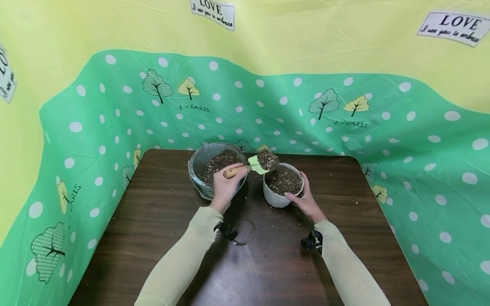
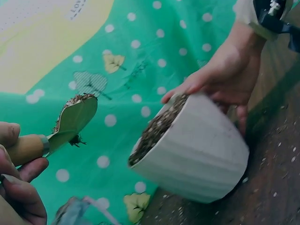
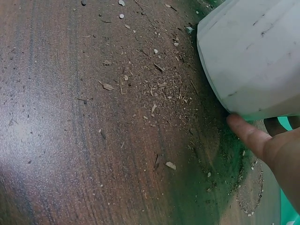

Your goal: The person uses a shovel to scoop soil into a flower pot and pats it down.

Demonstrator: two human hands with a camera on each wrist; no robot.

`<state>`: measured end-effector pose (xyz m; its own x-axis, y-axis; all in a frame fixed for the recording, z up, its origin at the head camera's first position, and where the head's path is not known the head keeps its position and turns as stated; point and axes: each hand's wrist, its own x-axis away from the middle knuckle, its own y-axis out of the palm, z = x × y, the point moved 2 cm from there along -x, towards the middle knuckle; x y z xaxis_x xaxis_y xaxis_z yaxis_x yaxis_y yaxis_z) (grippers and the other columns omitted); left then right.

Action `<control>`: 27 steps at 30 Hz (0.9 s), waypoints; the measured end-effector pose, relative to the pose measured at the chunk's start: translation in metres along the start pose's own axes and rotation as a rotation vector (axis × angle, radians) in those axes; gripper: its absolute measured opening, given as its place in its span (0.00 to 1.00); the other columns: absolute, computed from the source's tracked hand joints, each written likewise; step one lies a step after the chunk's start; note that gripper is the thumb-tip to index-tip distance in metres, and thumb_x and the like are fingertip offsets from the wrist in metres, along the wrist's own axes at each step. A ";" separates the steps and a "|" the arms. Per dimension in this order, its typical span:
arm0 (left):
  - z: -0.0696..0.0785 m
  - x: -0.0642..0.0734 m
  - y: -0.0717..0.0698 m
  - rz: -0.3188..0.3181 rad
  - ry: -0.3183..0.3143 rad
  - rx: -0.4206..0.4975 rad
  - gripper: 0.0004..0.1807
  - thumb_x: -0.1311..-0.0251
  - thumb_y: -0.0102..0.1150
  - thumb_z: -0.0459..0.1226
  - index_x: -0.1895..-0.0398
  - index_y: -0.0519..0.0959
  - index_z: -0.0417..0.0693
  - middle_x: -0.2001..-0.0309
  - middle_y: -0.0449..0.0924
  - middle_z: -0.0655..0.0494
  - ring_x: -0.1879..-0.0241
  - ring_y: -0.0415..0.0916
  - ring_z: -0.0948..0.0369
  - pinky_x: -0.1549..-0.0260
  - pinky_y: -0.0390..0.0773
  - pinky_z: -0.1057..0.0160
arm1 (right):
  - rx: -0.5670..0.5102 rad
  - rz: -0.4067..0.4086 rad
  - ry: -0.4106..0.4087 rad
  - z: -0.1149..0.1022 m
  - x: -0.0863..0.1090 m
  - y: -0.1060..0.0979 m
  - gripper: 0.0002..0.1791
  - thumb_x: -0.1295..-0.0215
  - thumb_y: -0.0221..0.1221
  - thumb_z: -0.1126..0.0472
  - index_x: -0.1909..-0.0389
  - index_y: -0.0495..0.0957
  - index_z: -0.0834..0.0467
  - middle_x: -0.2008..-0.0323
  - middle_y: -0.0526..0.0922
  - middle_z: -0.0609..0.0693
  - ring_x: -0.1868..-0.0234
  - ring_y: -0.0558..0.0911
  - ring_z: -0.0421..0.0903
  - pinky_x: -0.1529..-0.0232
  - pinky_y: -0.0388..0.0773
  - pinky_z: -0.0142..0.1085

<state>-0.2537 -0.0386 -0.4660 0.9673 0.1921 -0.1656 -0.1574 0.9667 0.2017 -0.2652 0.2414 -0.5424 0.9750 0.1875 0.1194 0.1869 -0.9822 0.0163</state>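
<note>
A small trowel [image 1: 255, 165] with a wooden handle and a pale green blade is gripped by my left hand [image 1: 225, 187]. Dark soil [image 1: 269, 160] flecked with white bits is heaped on the blade, above the far left rim of a white ribbed pot [image 1: 274, 199]. That pot stands on the table, filled with similar soil almost to its rim. My right hand [image 1: 306, 204] holds the pot from its right side, thumb toward me and other fingers farther round. In the right wrist view a finger [image 3: 248, 133] touches the pot's lower wall.
Left of the pot stands a grey bucket [image 1: 203, 191] with soil inside, partly behind my left hand. Crumbs of soil [image 3: 159, 89] lie scattered on the dark wooden table [image 1: 153, 229]. A green and yellow printed cloth [image 1: 237, 110] surrounds the back and sides.
</note>
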 end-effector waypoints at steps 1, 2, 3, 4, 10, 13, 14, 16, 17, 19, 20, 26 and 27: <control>-0.002 0.002 0.003 -0.003 -0.007 -0.002 0.18 0.43 0.72 0.36 0.52 0.84 0.33 0.64 0.87 0.48 0.77 0.78 0.64 0.79 0.75 0.69 | -0.004 -0.001 -0.001 0.000 0.000 0.000 0.56 0.35 0.59 0.71 0.21 0.28 0.49 0.24 0.31 0.64 0.27 0.46 0.68 0.41 0.60 0.67; -0.004 0.003 0.006 -0.009 -0.012 -0.001 0.18 0.43 0.72 0.35 0.52 0.84 0.34 0.64 0.87 0.48 0.77 0.78 0.64 0.79 0.75 0.69 | -0.008 -0.002 -0.001 0.000 0.000 0.001 0.56 0.35 0.59 0.71 0.21 0.28 0.49 0.24 0.31 0.64 0.28 0.46 0.68 0.41 0.61 0.66; -0.006 0.004 0.008 -0.013 -0.017 -0.002 0.17 0.43 0.72 0.35 0.52 0.85 0.35 0.63 0.87 0.47 0.77 0.77 0.65 0.80 0.74 0.70 | -0.010 -0.002 -0.002 0.000 -0.001 0.001 0.56 0.35 0.59 0.72 0.21 0.28 0.49 0.24 0.31 0.64 0.28 0.47 0.68 0.41 0.61 0.66; -0.008 0.006 0.011 -0.019 -0.018 -0.005 0.17 0.43 0.72 0.35 0.52 0.85 0.35 0.62 0.87 0.46 0.77 0.77 0.65 0.80 0.74 0.70 | -0.012 -0.001 -0.003 0.000 -0.001 0.001 0.56 0.35 0.59 0.72 0.21 0.28 0.49 0.24 0.32 0.64 0.28 0.48 0.68 0.41 0.62 0.65; -0.020 0.013 0.023 -0.068 -0.031 -0.039 0.15 0.43 0.72 0.34 0.53 0.86 0.39 0.58 0.85 0.45 0.71 0.78 0.64 0.75 0.76 0.70 | -0.016 0.006 -0.015 -0.001 -0.001 0.003 0.56 0.36 0.59 0.73 0.21 0.29 0.50 0.25 0.34 0.63 0.29 0.51 0.67 0.42 0.65 0.61; -0.026 0.016 0.024 -0.085 -0.042 -0.069 0.14 0.43 0.71 0.34 0.54 0.87 0.41 0.61 0.85 0.47 0.75 0.76 0.65 0.81 0.73 0.70 | -0.023 0.002 -0.013 -0.001 -0.002 0.003 0.56 0.35 0.59 0.73 0.21 0.29 0.49 0.25 0.34 0.63 0.29 0.50 0.66 0.42 0.66 0.59; -0.027 0.017 0.025 -0.094 -0.043 -0.079 0.13 0.43 0.71 0.34 0.54 0.87 0.42 0.62 0.85 0.47 0.78 0.75 0.64 0.83 0.71 0.70 | -0.022 0.002 -0.012 -0.001 -0.002 0.003 0.56 0.35 0.59 0.73 0.21 0.29 0.49 0.25 0.34 0.63 0.29 0.50 0.66 0.42 0.66 0.59; -0.031 0.018 0.025 -0.113 -0.038 -0.095 0.13 0.43 0.71 0.34 0.54 0.87 0.42 0.64 0.86 0.47 0.80 0.74 0.64 0.85 0.71 0.70 | -0.017 0.003 -0.012 -0.001 -0.001 0.003 0.56 0.35 0.59 0.73 0.21 0.29 0.50 0.25 0.34 0.63 0.29 0.49 0.66 0.42 0.66 0.59; -0.033 0.018 0.025 -0.122 -0.028 -0.105 0.13 0.43 0.71 0.34 0.54 0.87 0.42 0.64 0.86 0.47 0.79 0.75 0.65 0.84 0.72 0.70 | -0.016 0.004 -0.014 -0.001 -0.001 0.003 0.56 0.35 0.59 0.73 0.21 0.29 0.50 0.25 0.34 0.63 0.28 0.49 0.66 0.42 0.66 0.59; -0.036 0.018 0.026 -0.139 -0.008 -0.117 0.14 0.43 0.72 0.33 0.54 0.86 0.41 0.62 0.86 0.47 0.76 0.77 0.64 0.82 0.74 0.70 | -0.020 0.006 -0.020 0.000 -0.001 0.003 0.56 0.36 0.59 0.73 0.21 0.29 0.51 0.25 0.34 0.63 0.28 0.49 0.66 0.43 0.65 0.61; -0.037 0.018 0.026 -0.145 0.001 -0.118 0.14 0.44 0.72 0.33 0.54 0.86 0.41 0.61 0.86 0.46 0.74 0.79 0.64 0.79 0.75 0.70 | -0.019 0.006 -0.022 -0.001 -0.001 0.003 0.56 0.36 0.59 0.73 0.21 0.29 0.51 0.24 0.34 0.63 0.28 0.48 0.66 0.43 0.65 0.61; -0.042 0.016 0.028 -0.146 0.014 -0.141 0.14 0.44 0.71 0.30 0.54 0.86 0.38 0.56 0.85 0.45 0.63 0.82 0.60 0.68 0.80 0.69 | -0.013 0.004 -0.018 -0.001 0.000 0.002 0.55 0.34 0.58 0.73 0.21 0.29 0.51 0.24 0.33 0.63 0.29 0.49 0.68 0.42 0.64 0.63; -0.042 0.015 0.029 -0.146 0.017 -0.155 0.14 0.43 0.71 0.30 0.53 0.86 0.38 0.56 0.85 0.45 0.62 0.83 0.59 0.67 0.81 0.68 | -0.012 0.004 -0.016 0.000 0.000 0.002 0.55 0.34 0.58 0.73 0.21 0.29 0.51 0.24 0.33 0.64 0.29 0.49 0.68 0.42 0.64 0.63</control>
<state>-0.2518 -0.0007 -0.5030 0.9788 0.0492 -0.1989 -0.0455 0.9987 0.0233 -0.2651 0.2395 -0.5423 0.9775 0.1837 0.1041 0.1817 -0.9829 0.0283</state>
